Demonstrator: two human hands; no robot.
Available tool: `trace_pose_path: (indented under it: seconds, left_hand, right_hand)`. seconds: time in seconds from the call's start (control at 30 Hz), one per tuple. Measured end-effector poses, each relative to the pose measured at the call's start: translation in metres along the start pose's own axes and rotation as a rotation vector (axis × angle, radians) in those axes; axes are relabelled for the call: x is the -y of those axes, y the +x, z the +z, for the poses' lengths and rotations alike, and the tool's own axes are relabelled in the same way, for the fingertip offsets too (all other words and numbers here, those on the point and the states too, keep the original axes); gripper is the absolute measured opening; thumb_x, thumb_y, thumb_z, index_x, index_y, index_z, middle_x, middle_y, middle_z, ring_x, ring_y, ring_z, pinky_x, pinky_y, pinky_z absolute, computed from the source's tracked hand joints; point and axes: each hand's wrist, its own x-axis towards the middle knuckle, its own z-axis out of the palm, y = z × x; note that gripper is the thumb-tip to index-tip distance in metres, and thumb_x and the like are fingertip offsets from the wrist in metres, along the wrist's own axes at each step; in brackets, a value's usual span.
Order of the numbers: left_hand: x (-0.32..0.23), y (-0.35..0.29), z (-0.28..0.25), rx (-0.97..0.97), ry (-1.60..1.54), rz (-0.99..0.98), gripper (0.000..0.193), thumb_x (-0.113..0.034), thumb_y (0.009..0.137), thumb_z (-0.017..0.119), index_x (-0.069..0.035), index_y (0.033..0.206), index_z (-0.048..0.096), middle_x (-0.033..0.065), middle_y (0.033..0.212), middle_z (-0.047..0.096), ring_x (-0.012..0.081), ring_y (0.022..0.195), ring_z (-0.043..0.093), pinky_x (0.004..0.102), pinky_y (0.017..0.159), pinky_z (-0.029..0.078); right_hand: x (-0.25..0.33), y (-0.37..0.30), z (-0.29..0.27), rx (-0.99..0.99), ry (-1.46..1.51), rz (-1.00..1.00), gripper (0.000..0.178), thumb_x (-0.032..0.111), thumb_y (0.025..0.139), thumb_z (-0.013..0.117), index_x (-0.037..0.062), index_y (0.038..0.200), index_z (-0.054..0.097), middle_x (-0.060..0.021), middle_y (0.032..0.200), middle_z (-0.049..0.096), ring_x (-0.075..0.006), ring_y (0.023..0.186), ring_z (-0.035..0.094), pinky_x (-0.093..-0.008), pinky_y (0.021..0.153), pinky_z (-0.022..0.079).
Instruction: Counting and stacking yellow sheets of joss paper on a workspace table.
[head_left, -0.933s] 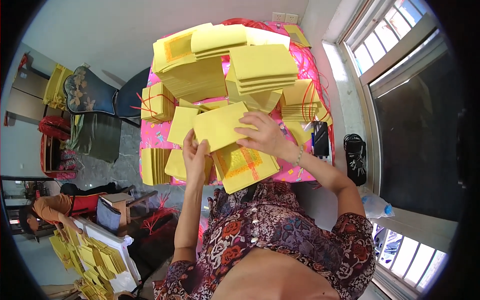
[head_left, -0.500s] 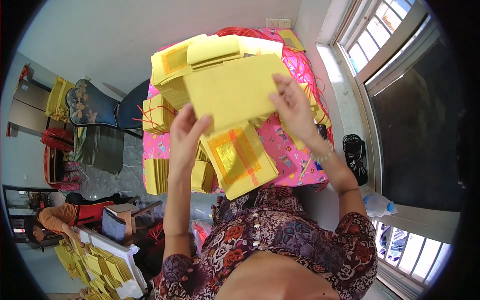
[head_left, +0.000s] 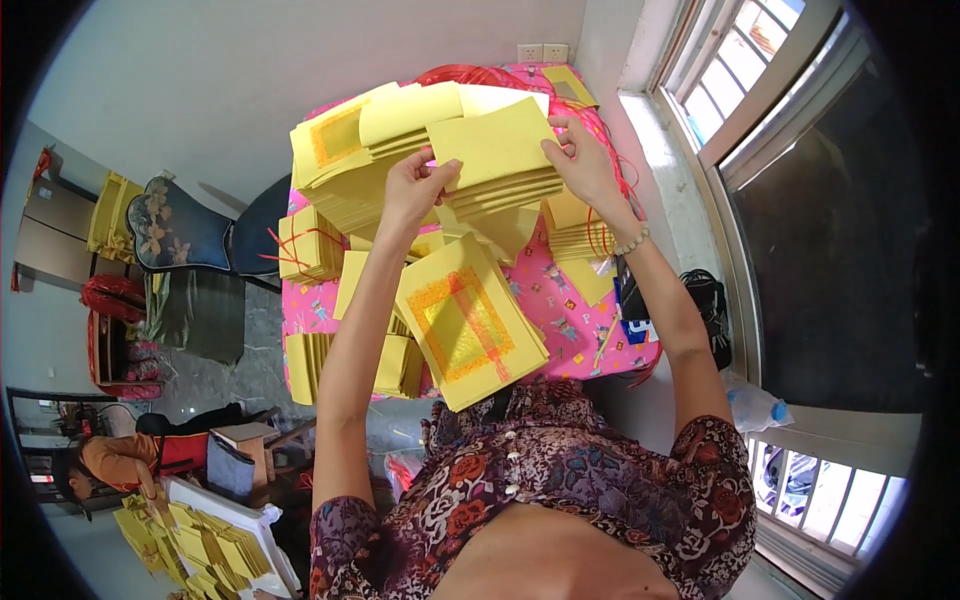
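Over the middle of the pink table, both hands pinch a plain yellow folded paper (head_left: 495, 142) by its edges. My left hand (head_left: 412, 188) grips its near left corner; my right hand (head_left: 582, 170) has the right edge. The paper lies on or just above a stack of folded yellow paper (head_left: 508, 194); contact is hard to tell. Nearer to me is a pile of yellow paper sheets (head_left: 464, 326) with a gold square and an orange border on top. Behind my left hand rises a tall pile of yellow paper (head_left: 340, 190).
A red-tied yellow bundle (head_left: 308, 246) sits at the table's left, and another stack (head_left: 578, 232) at its right. Red strings (head_left: 625, 165) trail along the far right edge. A chair (head_left: 185, 225) stands left. A person (head_left: 120, 460) is beside another paper-covered table (head_left: 262, 530).
The folded paper has moved away from me and slightly right, over the stack. Both hands have gone with it, keeping hold. My head view has shifted a little.
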Motion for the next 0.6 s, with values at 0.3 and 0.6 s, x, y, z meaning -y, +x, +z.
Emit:
trace_pose_path:
  seconds: [0.3,0.6]
  left_hand:
    - [0.017,-0.006,0.006,-0.023,0.052,-0.034,0.046,-0.023,0.084,0.079,0.001,0.119,0.064,0.0028,0.077,0.066,0.0095,0.064,0.063,0.0229,0.055,0.048]
    - [0.034,-0.003,0.007,-0.183,0.428,0.036,0.082,-0.041,0.077,0.082,0.008,0.13,0.045,0.0109,0.094,0.062,0.019,0.083,0.064,0.0358,0.074,0.054]
  right_hand:
    - [-0.01,-0.011,0.004,0.055,0.061,0.026,0.037,0.019,0.09,0.066,0.0026,0.122,0.054,-0.0134,0.091,0.067,-0.0245,0.077,0.067,-0.0377,0.071,0.053]
    - [-0.031,-0.011,0.011,-0.064,-0.199,-0.144,0.042,0.029,0.09,0.068,0.0017,0.12,0.057,-0.0149,0.098,0.069,-0.0267,0.089,0.069,-0.0401,0.079,0.053]
